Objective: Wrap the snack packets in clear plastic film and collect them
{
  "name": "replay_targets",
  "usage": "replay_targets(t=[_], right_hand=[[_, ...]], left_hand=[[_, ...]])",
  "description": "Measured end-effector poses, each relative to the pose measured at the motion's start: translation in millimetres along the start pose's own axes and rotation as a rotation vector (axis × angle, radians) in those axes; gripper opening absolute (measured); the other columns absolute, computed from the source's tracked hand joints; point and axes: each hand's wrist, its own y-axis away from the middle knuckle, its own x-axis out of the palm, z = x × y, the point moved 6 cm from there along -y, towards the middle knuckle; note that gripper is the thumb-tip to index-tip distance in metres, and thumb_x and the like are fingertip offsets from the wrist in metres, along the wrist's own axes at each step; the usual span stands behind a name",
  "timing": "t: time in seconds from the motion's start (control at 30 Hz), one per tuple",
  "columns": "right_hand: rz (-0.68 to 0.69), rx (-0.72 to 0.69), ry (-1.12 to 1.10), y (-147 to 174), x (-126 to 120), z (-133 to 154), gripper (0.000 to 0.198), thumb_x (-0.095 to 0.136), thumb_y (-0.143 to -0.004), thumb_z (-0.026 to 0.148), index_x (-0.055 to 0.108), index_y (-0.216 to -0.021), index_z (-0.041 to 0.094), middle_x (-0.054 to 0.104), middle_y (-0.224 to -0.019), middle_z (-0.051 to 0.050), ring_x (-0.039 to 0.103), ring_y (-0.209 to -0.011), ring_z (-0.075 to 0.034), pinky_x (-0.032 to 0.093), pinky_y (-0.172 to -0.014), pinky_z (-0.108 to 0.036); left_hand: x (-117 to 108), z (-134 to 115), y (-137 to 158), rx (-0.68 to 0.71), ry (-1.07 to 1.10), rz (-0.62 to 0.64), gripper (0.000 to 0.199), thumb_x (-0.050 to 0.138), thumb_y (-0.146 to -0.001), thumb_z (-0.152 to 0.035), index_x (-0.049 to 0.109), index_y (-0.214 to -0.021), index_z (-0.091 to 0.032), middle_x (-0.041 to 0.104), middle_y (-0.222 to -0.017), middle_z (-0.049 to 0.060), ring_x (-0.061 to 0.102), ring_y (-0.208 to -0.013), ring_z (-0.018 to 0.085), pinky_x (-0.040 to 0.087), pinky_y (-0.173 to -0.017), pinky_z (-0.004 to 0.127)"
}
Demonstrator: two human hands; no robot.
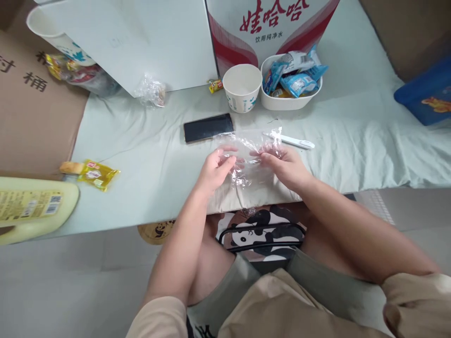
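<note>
"Where's the clear bag (249, 143)?"

"Above the near part of the table (158, 188), between the hands, its wider direction seeming to run from one to the other."

"Which hand is nearer?"

"Neither; both are at it. The right hand (286, 166) pinches its right side between thumb and fingers. The left hand (215, 171) curls at the left side; I can't tell whether it's clamped. Loose film spreads beyond both grips."

"And past that?"

"A white tool (298, 142) just beyond the right hand, a phone (207, 128) beyond the left, then a cup (243, 89)."
</note>
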Motion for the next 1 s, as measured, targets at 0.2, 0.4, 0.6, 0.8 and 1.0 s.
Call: replay_targets(t=[0.2,0.4,0.6,0.8,1.0], right_hand=[[0.042,-0.039,0.062,3.1,-2.8,9.3,0.042,0.072,-0.087,0.056,0.061,-0.113,0.025,0.06,-0.062,0.004,0.056,-0.053,-0.014,0.045,-0.05,-0.028],[0.237,-0.027,-0.147,4.4,-3.2,19.4,0.049,0.055,-0.082,0.071,0.06,-0.077,0.023,0.064,-0.076,-0.006,0.058,-0.061,-0.019,0.047,-0.052,-0.034],[-0.032,0.028,0.047,-1.7,-15.1,1.7,0.058,0.083,-0.067,0.035,0.049,-0.113,0.028,0.062,-0.078,0.004,0.057,-0.063,-0.015,0.045,-0.057,-0.029],[-0.24,-0.115,0.001,-3.9,-22.2,8.9,0.029,0.074,-0.078,0.044,0.053,-0.087,0.025,0.055,-0.081,0.001,0.053,-0.072,-0.014,0.044,-0.07,-0.031],[-0.177,-0.252,0.085,10.2,-6.3,24.2,0.036,0.068,-0.088,0.056,0.048,-0.088,0.026,0.063,-0.101,-0.003,0.06,-0.098,-0.02,0.048,-0.088,-0.036]], left_hand=[[-9.0,-2.5,1.2,0.004,0.039,0.024,0.035,0.075,-0.081,-0.04,0.066,-0.111,-0.024,0.068,-0.062,-0.004,0.066,-0.053,0.014,0.053,-0.053,0.025],[-12.5,-19.3,3.9,0.112,0.108,0.138,0.034,0.058,-0.08,-0.047,0.068,-0.064,-0.02,0.07,-0.071,0.007,0.068,-0.069,0.019,0.055,-0.062,0.032],[-16.8,-5.7,-3.2,0.122,-0.257,-0.052,0.025,0.07,-0.072,-0.02,0.068,-0.096,-0.023,0.067,-0.091,0.0,0.051,-0.058,0.008,0.04,-0.053,0.022],[-28.5,-20.0,-0.9,0.316,-0.293,-0.391,0.03,0.074,-0.073,-0.019,0.061,-0.1,-0.024,0.066,-0.106,0.002,0.062,-0.084,0.012,0.052,-0.079,0.026],[1.3,-15.2,3.3,0.247,-0.257,-0.172,0.021,0.073,-0.084,-0.038,0.064,-0.092,-0.021,0.071,-0.088,0.003,0.066,-0.081,0.015,0.054,-0.077,0.028]])
